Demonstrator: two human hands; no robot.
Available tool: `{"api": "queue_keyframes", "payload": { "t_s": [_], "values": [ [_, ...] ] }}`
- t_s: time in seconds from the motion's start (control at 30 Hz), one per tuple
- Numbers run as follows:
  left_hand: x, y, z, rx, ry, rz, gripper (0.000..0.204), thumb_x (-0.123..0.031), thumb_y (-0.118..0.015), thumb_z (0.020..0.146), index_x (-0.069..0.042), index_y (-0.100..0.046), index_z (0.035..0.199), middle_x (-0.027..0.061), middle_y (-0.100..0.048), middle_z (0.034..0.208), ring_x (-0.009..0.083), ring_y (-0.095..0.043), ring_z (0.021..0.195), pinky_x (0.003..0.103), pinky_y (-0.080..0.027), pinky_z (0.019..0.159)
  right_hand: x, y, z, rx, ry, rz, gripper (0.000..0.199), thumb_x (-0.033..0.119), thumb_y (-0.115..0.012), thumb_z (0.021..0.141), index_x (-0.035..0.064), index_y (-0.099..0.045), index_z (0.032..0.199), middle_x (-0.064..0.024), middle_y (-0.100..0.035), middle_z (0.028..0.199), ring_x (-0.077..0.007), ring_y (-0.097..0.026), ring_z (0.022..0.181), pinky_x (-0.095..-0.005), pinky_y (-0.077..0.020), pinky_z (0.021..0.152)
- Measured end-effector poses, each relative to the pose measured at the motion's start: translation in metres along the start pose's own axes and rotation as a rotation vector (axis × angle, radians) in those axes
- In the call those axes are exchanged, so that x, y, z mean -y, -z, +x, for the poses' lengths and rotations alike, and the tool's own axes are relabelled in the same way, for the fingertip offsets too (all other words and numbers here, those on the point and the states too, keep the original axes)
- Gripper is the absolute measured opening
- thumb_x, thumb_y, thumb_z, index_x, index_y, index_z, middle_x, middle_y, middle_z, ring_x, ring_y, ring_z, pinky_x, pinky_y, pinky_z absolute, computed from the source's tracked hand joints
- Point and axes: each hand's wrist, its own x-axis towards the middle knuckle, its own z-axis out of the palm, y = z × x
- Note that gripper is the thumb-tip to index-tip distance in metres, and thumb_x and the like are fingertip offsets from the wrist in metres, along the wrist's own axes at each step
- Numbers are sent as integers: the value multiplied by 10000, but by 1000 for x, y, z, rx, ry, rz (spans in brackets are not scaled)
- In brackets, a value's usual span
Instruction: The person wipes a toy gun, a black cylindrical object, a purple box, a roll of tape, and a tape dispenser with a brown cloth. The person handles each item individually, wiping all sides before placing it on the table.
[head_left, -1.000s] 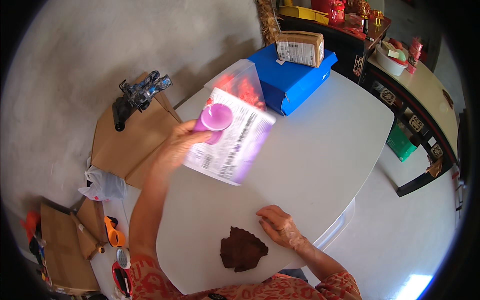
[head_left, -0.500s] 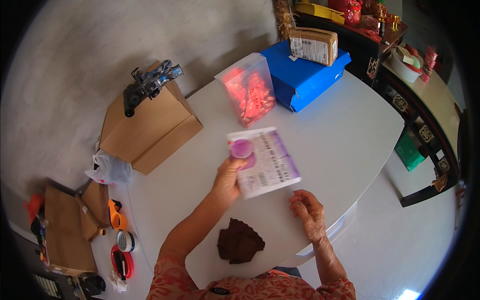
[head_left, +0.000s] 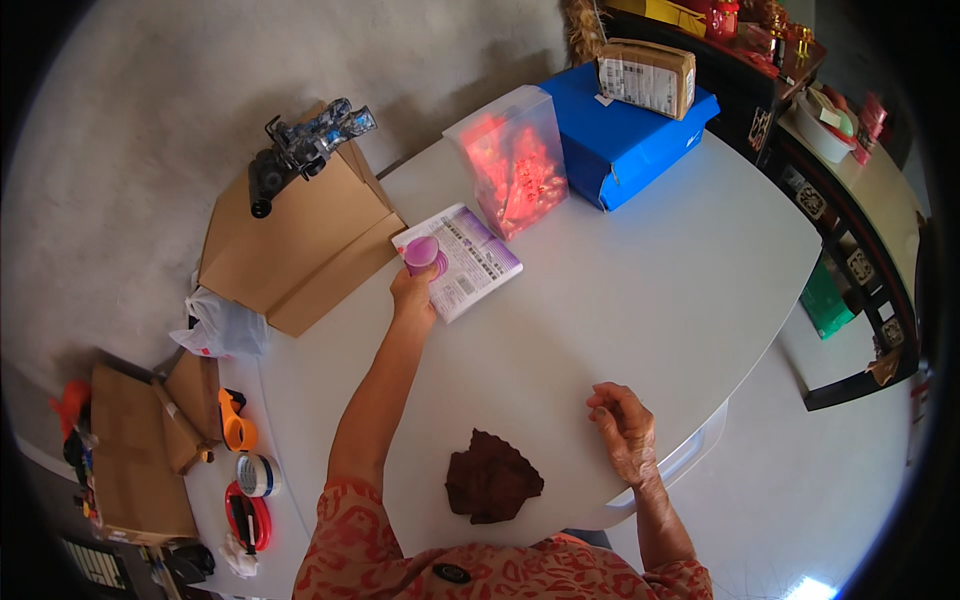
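Note:
My left hand (head_left: 412, 292) reaches forward and grips a flat white-and-purple package (head_left: 468, 262) at its near left corner, with the thumb on top. The package is between the cardboard box and the clear plastic bin; whether it rests on the table or hovers just above it, I cannot tell. My right hand (head_left: 624, 430) is over the table's right near edge, fingers loosely bent and apart, with nothing in it. A crumpled dark brown cloth-like piece (head_left: 492, 478) lies on the white table (head_left: 600, 310), near my body between my forearms.
A clear bin of red packets (head_left: 518, 180) stands beyond the package, beside a blue box (head_left: 625, 140) bearing a small parcel (head_left: 648, 80). At left are a cardboard box (head_left: 300, 240) with a dark toy-like device on it, an orange tape dispenser (head_left: 237, 425) and a tape roll (head_left: 256, 476).
My left hand has carried the package forward and to the left, lower toward the table beside the clear bin. My right hand has barely moved.

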Motion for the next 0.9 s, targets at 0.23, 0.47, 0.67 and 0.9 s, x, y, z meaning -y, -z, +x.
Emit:
{"api": "queue_keyframes", "payload": {
  "t_s": [0.23, 0.47, 0.67, 0.9],
  "values": [
    [17, 11, 26, -31, -264, 284, 394, -86, -782, 698, 52, -631, 1035, 99, -663, 982, 168, -641, 869, 318, -518, 749, 2, -5, -1, -13, 134, -230, 282, -44, -538, 848, 2, -565, 1125, -112, -619, 930, -183, -639, 808, -290, -523, 724],
    [16, 35, 0, -457, -495, 846, 963, -540, -775, 636, 56, -425, 1306, 298, -465, 1228, 423, -431, 1181, 514, -350, 1010, -1, -13, 2, 28, 204, -320, 272, -9, -565, 844, 1, -573, 1116, -109, -600, 920, -175, -586, 739, -283, -495, 699],
    [-24, 98, -106, -358, -528, 851, 617, -320, -716, 772, -16, -477, 1252, 219, -419, 1276, 364, -380, 1186, 454, -319, 1029, 36, -66, -27, 308, 472, -606, 528, 129, -722, 700, 57, -573, 1202, -186, -463, 1291, -381, -441, 1165, -475, -399, 936],
    [-38, 227, -198, -555, -691, 1055, 389, -145, -716, 771, -91, -560, 1123, 112, -477, 1187, 306, -412, 1130, 437, -338, 952, 18, -131, -53, 574, 753, -956, 469, 205, -726, 715, 77, -613, 1152, -179, -479, 1312, -390, -411, 1202, -511, -308, 956]
  ]
}}
